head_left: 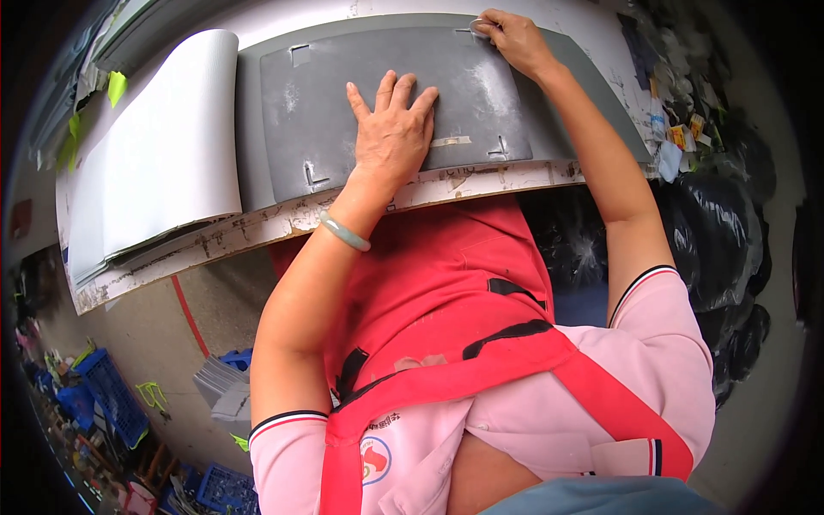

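Note:
My left hand (395,129) lies flat with fingers spread on a dark grey template board (343,77). The board has L-shaped slots near its corners and whitish smears on its surface. At its far right corner my right hand (515,43) pinches a small pale flat piece (478,27) against the slot there; its exact kind cannot be made out. Beneath the board lies a larger dark grey sheet (554,120), showing on both sides of it. A short strip of tan tape (451,141) sticks to the board near my left hand.
A folded-over white ribbed sheet (172,137) covers the left of the worn white table (257,225). Black plastic bags (712,240) and small packages stand at the right. Blue crates (112,395) are on the floor at the lower left.

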Tool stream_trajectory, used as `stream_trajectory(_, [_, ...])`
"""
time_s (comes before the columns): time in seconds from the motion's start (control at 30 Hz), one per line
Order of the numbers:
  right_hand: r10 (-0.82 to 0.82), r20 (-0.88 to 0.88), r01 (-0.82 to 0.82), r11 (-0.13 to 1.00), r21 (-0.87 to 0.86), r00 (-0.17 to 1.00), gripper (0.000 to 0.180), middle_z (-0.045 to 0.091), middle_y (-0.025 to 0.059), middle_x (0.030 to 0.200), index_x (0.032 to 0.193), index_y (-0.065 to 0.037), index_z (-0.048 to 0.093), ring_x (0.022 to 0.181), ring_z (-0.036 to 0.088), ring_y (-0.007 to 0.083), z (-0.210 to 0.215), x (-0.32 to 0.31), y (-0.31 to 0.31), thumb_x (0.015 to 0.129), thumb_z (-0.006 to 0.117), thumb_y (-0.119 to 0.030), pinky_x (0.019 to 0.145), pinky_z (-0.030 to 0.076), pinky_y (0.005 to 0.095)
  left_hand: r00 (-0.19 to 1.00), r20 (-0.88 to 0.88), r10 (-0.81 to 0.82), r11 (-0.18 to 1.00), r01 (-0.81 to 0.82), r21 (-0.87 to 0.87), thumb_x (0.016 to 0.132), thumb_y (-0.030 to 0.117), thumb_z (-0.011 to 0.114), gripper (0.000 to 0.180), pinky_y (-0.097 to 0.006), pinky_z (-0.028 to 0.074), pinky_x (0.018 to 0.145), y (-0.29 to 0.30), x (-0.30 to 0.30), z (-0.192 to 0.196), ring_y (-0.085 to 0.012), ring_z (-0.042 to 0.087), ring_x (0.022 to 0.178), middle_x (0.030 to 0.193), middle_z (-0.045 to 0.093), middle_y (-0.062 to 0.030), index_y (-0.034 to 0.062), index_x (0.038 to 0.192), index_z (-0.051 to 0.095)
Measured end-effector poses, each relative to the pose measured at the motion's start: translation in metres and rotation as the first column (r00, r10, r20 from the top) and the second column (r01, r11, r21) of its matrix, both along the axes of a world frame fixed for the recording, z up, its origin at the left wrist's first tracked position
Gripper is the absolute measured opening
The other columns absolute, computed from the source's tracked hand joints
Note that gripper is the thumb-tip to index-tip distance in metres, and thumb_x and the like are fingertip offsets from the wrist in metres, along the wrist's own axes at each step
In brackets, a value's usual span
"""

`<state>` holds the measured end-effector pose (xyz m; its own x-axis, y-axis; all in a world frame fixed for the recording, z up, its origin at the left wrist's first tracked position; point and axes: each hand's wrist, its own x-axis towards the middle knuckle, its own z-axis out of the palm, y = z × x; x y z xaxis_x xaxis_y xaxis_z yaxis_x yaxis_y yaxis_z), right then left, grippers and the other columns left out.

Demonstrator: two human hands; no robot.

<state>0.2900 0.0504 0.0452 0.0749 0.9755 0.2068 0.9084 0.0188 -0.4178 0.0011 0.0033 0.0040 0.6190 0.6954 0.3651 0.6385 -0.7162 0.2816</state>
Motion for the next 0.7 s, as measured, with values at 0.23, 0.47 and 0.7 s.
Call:
stream_trajectory(0.23, [0.184, 0.143, -0.202, 0.972, 0.120, 0.972, 0.020, 0.068, 0.0231, 0.083, 0.091, -0.001, 0.067, 0.084, 0.066, 0.0462, -0.014, -0.004, 0.024, 0.091, 0.068, -0.021, 0.075, 0.052, 0.0499, 0.998, 0.066, -0.018, 1.000, 0.017, 0.016, 0.099, 0.026, 0.059, 0.031, -0.078, 0.021, 0.112, 0.004, 0.002, -0.003, -0.0331, 0.047, 0.139, 0.138, 0.057, -0.0092, 0.0207, 0.128, 0.067])
stream_trajectory(0.47, [-0.151, -0.086, 0.141, 0.984, -0.111, 0.985, 0.019, 0.066, 0.0173, 0.073, 0.088, -0.001, 0.064, 0.061, 0.066, 0.0269, 0.001, -0.002, 0.015, 0.094, 0.062, -0.019, 0.060, 0.053, 0.0437, 1.000, 0.029, 0.001, 1.000, -0.002, 0.001, 0.100, 0.024, 0.060, 0.032, -0.074, 0.024, 0.113, -0.002, 0.005, -0.001, -0.0310, 0.046, 0.141, 0.141, 0.056, -0.0067, 0.0227, 0.132, 0.065])
stream_trajectory(0.7, [-0.331, -0.370, 0.278, 0.942, -0.190, 0.868, 0.014, 0.066, 0.0093, 0.069, 0.106, -0.003, 0.059, 0.054, 0.063, 0.0165, -0.003, -0.018, 0.013, 0.096, 0.058, -0.013, 0.046, 0.051, 0.0338, 1.000, 0.027, 0.004, 1.000, -0.005, 0.003, 0.100, 0.026, 0.059, 0.032, -0.074, 0.023, 0.114, 0.000, 0.003, 0.000, -0.0301, 0.046, 0.141, 0.141, 0.056, -0.0065, 0.0236, 0.132, 0.065])
